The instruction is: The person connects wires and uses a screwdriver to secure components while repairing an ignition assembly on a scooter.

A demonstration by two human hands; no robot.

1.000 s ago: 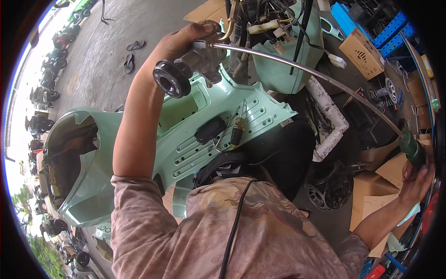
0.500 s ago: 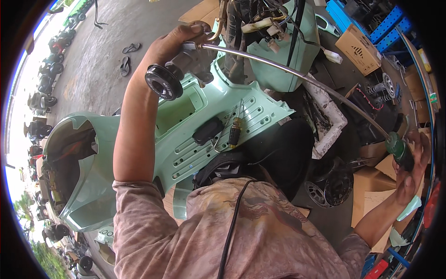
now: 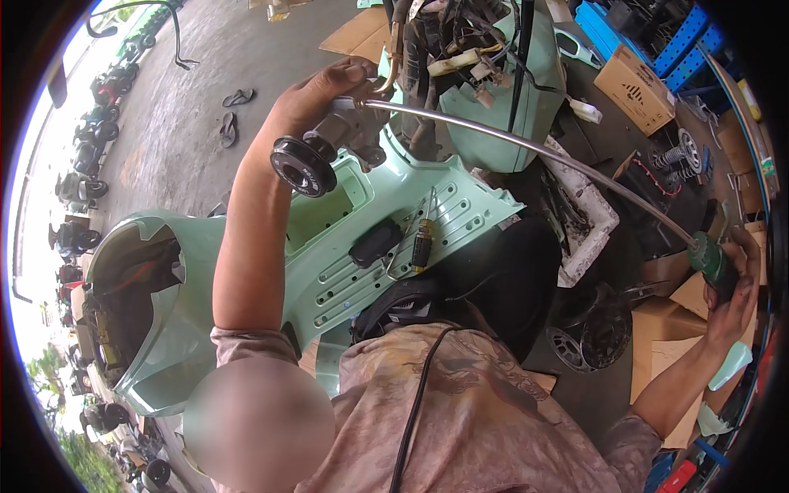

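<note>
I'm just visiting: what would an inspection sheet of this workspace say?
Surface: pale green scooter floorboard, with a screwdriver and a dark oval piece on it.
Job's things: green-handled long tool, its shaft reaching a grey part.
Clutter: black round part, coil spring and cardboard box at right.
Hands: right hand holds the tool; left hand against the grey part, fingers mostly hidden.
Cables: wires with pale connectors at the top; black cord over shirt.
Surroundings: parked scooters far left; sandals on floor.
</note>
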